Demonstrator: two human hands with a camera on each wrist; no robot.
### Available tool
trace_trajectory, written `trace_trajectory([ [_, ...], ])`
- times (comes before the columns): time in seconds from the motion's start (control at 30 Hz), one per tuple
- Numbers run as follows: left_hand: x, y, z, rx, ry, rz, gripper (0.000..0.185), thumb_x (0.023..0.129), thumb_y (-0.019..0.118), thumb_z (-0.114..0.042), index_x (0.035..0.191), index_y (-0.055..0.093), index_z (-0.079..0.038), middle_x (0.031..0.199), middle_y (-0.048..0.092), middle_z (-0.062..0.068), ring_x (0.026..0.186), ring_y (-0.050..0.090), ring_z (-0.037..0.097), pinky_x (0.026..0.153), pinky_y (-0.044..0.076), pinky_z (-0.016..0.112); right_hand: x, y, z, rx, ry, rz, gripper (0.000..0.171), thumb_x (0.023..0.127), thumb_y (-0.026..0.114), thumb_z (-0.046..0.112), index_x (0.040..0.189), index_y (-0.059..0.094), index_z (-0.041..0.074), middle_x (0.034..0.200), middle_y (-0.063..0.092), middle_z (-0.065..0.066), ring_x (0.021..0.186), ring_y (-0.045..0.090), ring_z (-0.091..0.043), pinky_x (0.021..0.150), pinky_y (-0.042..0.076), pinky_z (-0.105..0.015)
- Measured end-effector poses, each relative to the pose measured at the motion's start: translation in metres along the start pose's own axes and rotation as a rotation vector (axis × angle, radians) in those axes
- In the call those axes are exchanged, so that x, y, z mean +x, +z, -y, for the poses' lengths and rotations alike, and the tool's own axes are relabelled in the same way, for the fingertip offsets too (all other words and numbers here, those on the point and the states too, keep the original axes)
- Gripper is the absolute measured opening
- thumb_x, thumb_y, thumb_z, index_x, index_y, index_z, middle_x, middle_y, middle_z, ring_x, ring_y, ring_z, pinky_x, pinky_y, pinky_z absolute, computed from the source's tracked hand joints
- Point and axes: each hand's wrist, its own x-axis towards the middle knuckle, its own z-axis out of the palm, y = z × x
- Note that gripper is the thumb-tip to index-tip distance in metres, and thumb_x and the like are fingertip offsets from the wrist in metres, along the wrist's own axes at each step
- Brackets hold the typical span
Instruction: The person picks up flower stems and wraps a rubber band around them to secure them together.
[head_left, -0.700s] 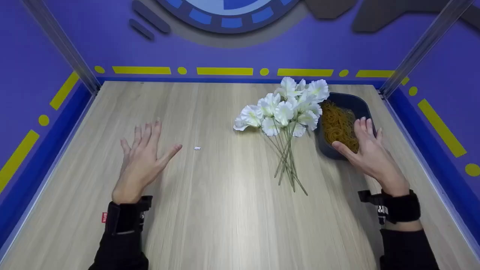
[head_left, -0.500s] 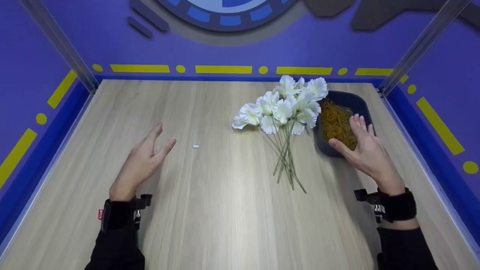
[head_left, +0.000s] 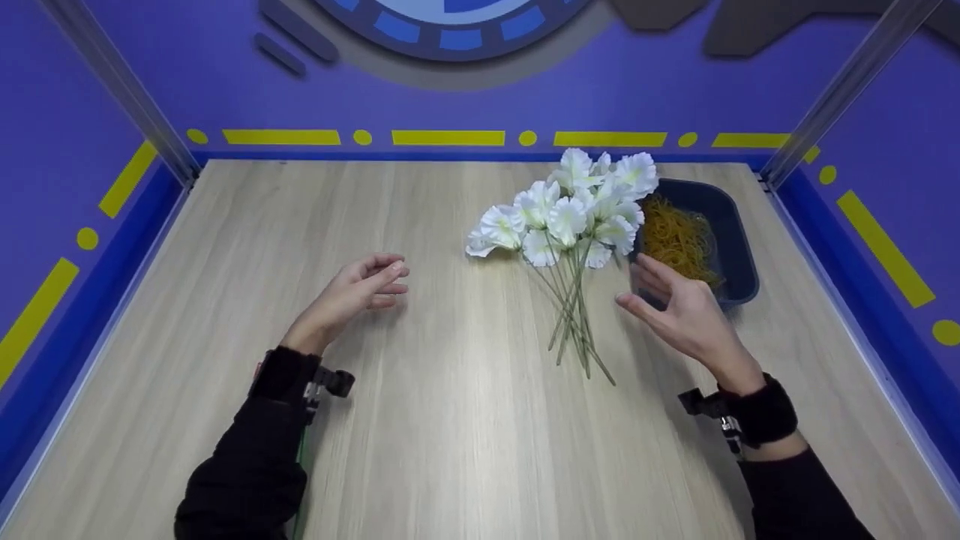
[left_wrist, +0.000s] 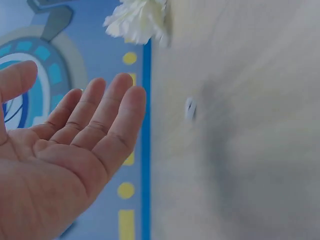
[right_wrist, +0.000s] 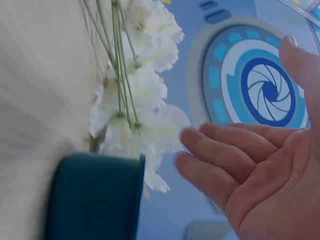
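A bunch of white artificial flowers with thin green stems lies on the wooden table; the blooms also show in the right wrist view. My right hand hovers just right of the stems, palm turned left, fingers relaxed and holding nothing. My left hand hangs over the table's middle left, fingers loosely bent and empty, well apart from the flowers. In the left wrist view the left hand shows an open palm.
A dark blue bin holding a heap of tan rubber bands stands at the back right, touching the blooms. A tiny white scrap lies on the table near my left hand. Purple walls enclose three sides.
Both hands moved inward. The right hand left the bin's rim and came beside the stems. The left hand turned on edge, slid right over the white scrap, and its fingers relaxed.
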Motion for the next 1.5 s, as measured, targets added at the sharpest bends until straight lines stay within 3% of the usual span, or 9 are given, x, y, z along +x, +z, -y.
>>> trace_trajectory([
  [0.03, 0.006, 0.006, 0.000, -0.019, -0.025, 0.009, 0.059, 0.105, 0.054, -0.035, 0.148, 0.038, 0.003, 0.148, 0.047, 0.024, 0.130, 0.054, 0.037, 0.109, 0.046, 0.047, 0.003, 0.003, 0.000, 0.026, 0.028, 0.032, 0.075, 0.096, 0.068, 0.043, 0.150, 0.042, -0.002, 0.137, 0.060, -0.023, 0.119, 0.063, -0.039, 0.094, 0.054, -0.052],
  [0.23, 0.039, 0.042, 0.002, -0.046, -0.159, 0.070, 0.054, 0.105, 0.055, -0.032, 0.146, 0.041, 0.001, 0.146, 0.051, 0.021, 0.125, 0.059, 0.033, 0.107, 0.048, 0.044, 0.019, 0.021, -0.003, -0.009, 0.180, 0.221, 0.090, 0.095, 0.059, 0.061, 0.152, 0.037, -0.004, 0.128, 0.066, -0.021, 0.105, 0.069, -0.033, 0.086, 0.058, -0.050],
  [0.5, 0.076, 0.094, 0.002, -0.116, -0.207, 0.116, 0.047, 0.104, 0.057, -0.027, 0.139, 0.046, 0.002, 0.143, 0.051, 0.022, 0.123, 0.059, 0.037, 0.104, 0.050, 0.044, 0.032, 0.037, -0.003, -0.140, 0.326, 0.407, 0.108, 0.088, 0.048, 0.080, 0.150, 0.035, -0.008, 0.124, 0.064, -0.026, 0.110, 0.063, -0.039, 0.090, 0.053, -0.053],
  [0.7, 0.100, 0.121, 0.000, -0.210, -0.233, 0.118, 0.050, 0.104, 0.057, -0.028, 0.142, 0.043, 0.002, 0.143, 0.051, 0.023, 0.124, 0.058, 0.038, 0.103, 0.051, 0.043, 0.034, 0.046, 0.001, -0.178, 0.349, 0.422, 0.100, 0.086, 0.048, 0.081, 0.137, 0.051, -0.006, 0.131, 0.059, -0.031, 0.108, 0.063, -0.040, 0.089, 0.053, -0.053],
  [0.83, 0.111, 0.138, 0.002, -0.282, -0.258, 0.116, 0.056, 0.104, 0.058, -0.029, 0.147, 0.041, 0.002, 0.144, 0.051, 0.023, 0.125, 0.058, 0.036, 0.102, 0.052, 0.040, 0.033, 0.054, 0.005, -0.202, 0.344, 0.440, 0.087, 0.086, 0.052, 0.079, 0.118, 0.060, -0.001, 0.100, 0.063, -0.018, 0.077, 0.058, -0.024, 0.066, 0.048, -0.038],
  [0.97, 0.121, 0.156, 0.007, -0.381, -0.284, 0.130, 0.057, 0.104, 0.059, -0.027, 0.148, 0.040, 0.004, 0.142, 0.053, 0.024, 0.123, 0.060, 0.035, 0.100, 0.054, 0.038, 0.032, 0.061, 0.010, -0.250, 0.336, 0.435, 0.078, 0.086, 0.055, 0.078, 0.105, 0.059, 0.002, 0.083, 0.055, -0.007, 0.065, 0.050, -0.020, 0.056, 0.040, -0.033],
  [1.17, 0.134, 0.177, 0.009, -0.537, -0.305, 0.132, 0.045, 0.103, 0.060, -0.021, 0.136, 0.049, 0.008, 0.127, 0.062, 0.024, 0.112, 0.066, 0.033, 0.098, 0.055, 0.040, 0.033, 0.071, 0.020, -0.368, 0.238, 0.360, 0.070, 0.086, 0.060, 0.073, 0.093, 0.059, 0.003, 0.075, 0.061, -0.010, 0.059, 0.057, -0.024, 0.055, 0.047, -0.040],
  [1.33, 0.140, 0.192, 0.005, -0.590, -0.333, 0.156, 0.041, 0.104, 0.056, -0.021, 0.133, 0.049, 0.008, 0.108, 0.062, 0.016, 0.092, 0.065, 0.026, 0.096, 0.055, 0.039, 0.032, 0.079, 0.022, -0.387, 0.188, 0.313, 0.063, 0.084, 0.066, 0.070, 0.077, 0.053, 0.009, 0.066, 0.054, -0.005, 0.053, 0.051, -0.022, 0.049, 0.043, -0.040],
  [1.5, 0.144, 0.205, -0.001, -0.601, -0.341, 0.170, 0.036, 0.105, 0.054, -0.019, 0.130, 0.052, 0.007, 0.104, 0.059, 0.015, 0.092, 0.062, 0.026, 0.096, 0.055, 0.040, 0.032, 0.081, 0.020, -0.402, 0.184, 0.300, 0.057, 0.086, 0.069, 0.064, 0.069, 0.049, 0.013, 0.063, 0.053, -0.005, 0.052, 0.051, -0.022, 0.046, 0.042, -0.039],
])
